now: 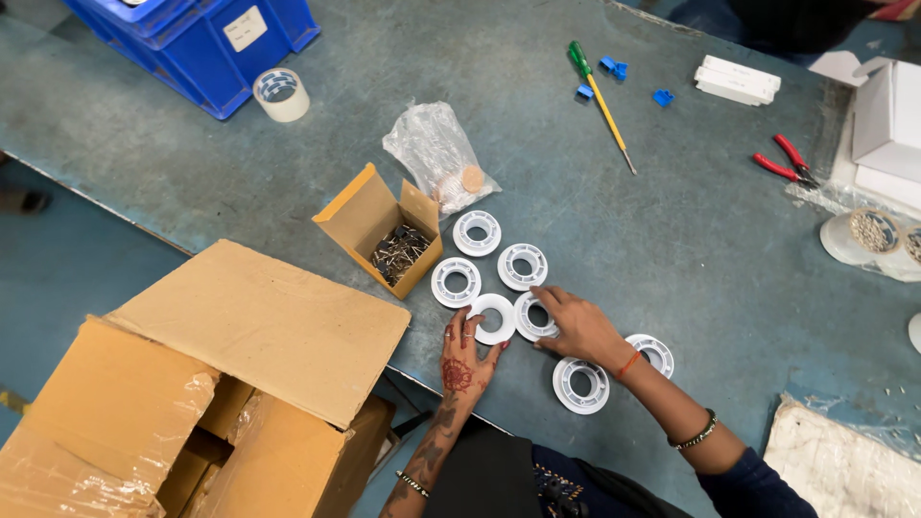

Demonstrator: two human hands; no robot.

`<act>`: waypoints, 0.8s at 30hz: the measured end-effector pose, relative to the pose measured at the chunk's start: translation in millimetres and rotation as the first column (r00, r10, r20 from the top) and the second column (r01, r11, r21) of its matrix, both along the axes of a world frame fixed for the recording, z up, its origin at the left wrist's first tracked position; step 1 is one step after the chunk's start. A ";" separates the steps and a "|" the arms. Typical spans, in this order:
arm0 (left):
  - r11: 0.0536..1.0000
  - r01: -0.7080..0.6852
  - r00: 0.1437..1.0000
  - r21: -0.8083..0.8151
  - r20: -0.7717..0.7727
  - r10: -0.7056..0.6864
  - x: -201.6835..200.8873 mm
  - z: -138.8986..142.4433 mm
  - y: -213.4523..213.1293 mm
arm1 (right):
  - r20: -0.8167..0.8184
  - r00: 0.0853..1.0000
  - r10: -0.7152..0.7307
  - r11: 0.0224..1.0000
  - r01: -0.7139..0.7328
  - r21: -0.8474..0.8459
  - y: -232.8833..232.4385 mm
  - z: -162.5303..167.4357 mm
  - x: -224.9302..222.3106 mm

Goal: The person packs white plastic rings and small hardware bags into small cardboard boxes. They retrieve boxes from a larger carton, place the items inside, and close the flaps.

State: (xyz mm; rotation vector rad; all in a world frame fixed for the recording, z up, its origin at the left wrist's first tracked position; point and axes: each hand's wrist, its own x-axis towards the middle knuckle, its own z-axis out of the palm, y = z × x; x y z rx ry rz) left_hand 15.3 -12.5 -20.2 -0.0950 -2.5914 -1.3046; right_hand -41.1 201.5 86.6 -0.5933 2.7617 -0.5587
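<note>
Left hand (pixel 462 357) lies flat on the grey-green table (pixel 672 249), fingers spread and loosely open, fingertips touching the near edge of a flat white plastic ring (pixel 494 317), steadying it rather than gripping. Right hand (pixel 576 326) reaches across from the right, fingers lightly curled over the neighbouring ribbed white ring (pixel 531 317), pressing its rim; not closed around it. The two rings sit side by side, touching, near the table's front edge.

Three more ribbed rings (pixel 477 232) (pixel 523 266) (pixel 456 282) cluster just beyond, laid flat, apart from each other. Two further rings (pixel 580 385) (pixel 652 353) lie by the right wrist, one either side of the forearm. A small open cardboard box of dark screws (pixel 398 251) stands just left of the cluster, flaps up. Clear plastic bag (pixel 436 153) behind it.

Well apart: screwdriver (pixel 600 96), red pliers (pixel 785 161), tape roll (pixel 281 94), blue crate (pixel 201 43). Large open carton (pixel 221 374) crowds the left side below the table edge. Nothing blocks either hand.
</note>
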 end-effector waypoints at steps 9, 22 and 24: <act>0.992 0.006 0.992 -0.123 -0.126 -0.021 13.5 4.8 1.7 | -0.028 0.983 -0.182 0.983 0.182 0.000 86.9 24.8 39.4; 0.356 0.786 0.526 -0.505 0.244 -0.815 8.0 35.5 118.3 | 0.063 0.950 -0.305 0.942 0.291 0.169 128.2 -19.4 79.3; 0.271 0.824 0.497 -0.498 0.404 -0.768 5.9 40.1 123.7 | 0.063 0.952 -0.301 0.942 0.286 0.177 127.0 -18.5 77.6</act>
